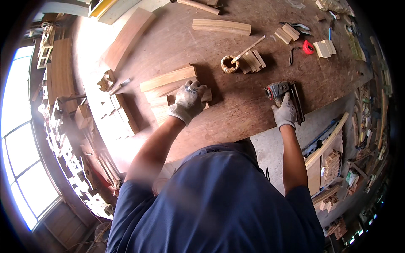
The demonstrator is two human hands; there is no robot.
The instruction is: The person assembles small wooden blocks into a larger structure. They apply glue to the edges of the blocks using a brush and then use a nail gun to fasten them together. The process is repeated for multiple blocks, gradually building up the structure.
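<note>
My left hand (188,101), in a grey work glove, presses down on a stack of pale wooden boards (168,80) lying on the brown workbench (236,114). My right hand (285,113), also gloved, grips the handle of a grey and red nail gun (278,90) that rests on the bench near its right edge. The two hands are about a forearm's length apart. The small block under my left fingers is mostly hidden.
A glue pot with a stick (230,64) stands beyond the boards beside several short slats (253,61). A curved wooden piece (221,26), a red tape measure (308,47) and small blocks (325,48) lie farther back. Wood offcuts fill the floor at right (331,164).
</note>
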